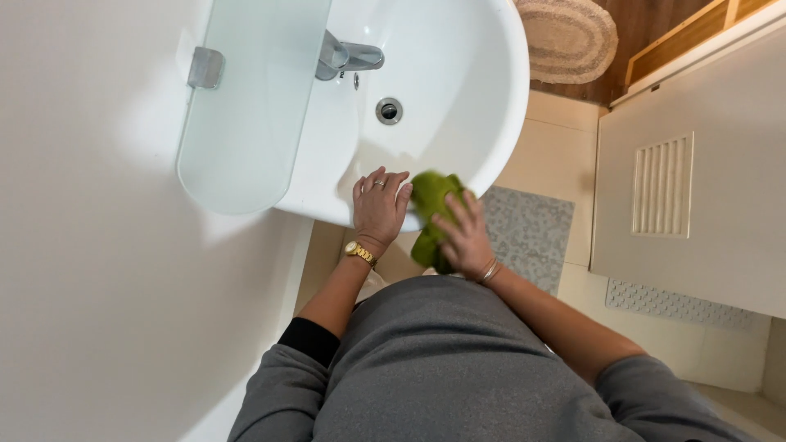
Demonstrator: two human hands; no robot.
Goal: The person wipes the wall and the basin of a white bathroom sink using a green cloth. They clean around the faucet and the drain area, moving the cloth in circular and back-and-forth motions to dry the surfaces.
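Observation:
A white wash basin (483, 98) juts out from the wall, with a chrome tap (348, 57) and a round drain (389, 110). My left hand (378, 209) lies flat on the basin's near rim, fingers together, wearing a ring and a gold watch. My right hand (465, 237) presses a green cloth (430, 200) against the basin's front edge, just right of the left hand. Part of the cloth hangs below the rim.
A frosted glass shelf (246, 106) on a metal bracket sits over the basin's left side. A white wall fills the left. Below lie beige floor tiles, a grey mat (532, 229), a white door with a vent grille (661, 187), and an oval rug (569, 37).

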